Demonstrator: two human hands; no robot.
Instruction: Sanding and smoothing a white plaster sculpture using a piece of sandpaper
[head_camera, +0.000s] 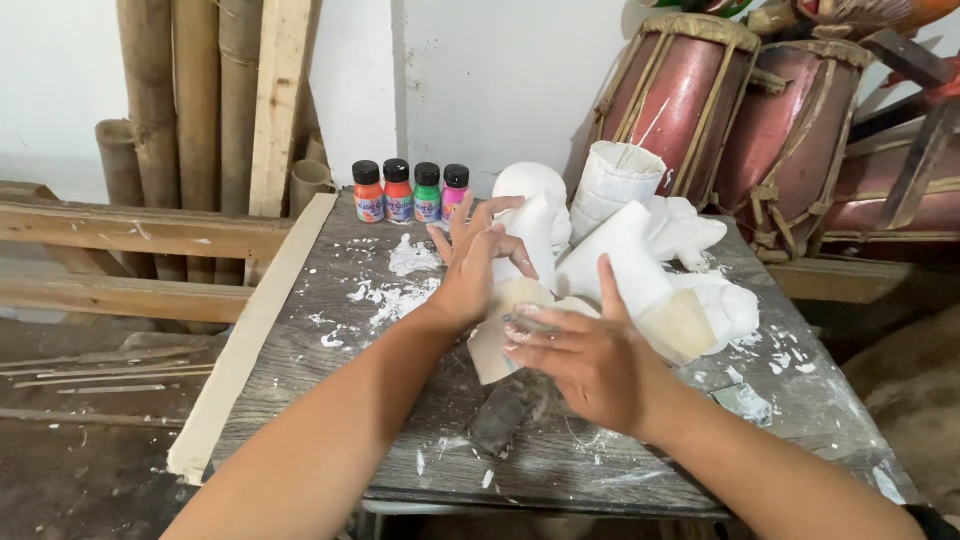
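Matt white plaster figure (540, 235) – rough, paint-flecked grey wooden table (330, 390) – glossy plastic paint bottles (411, 191).

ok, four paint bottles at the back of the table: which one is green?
The green paint bottle, third from the left in the row, between the red-orange one and the pink one. The orange one sits far left.

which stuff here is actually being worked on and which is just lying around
In hand:
- white plaster figure, held by the left hand
- its tan base, touched by the right hand

Lying about:
- four paint bottles
- other plaster casts
- drums
- bamboo poles
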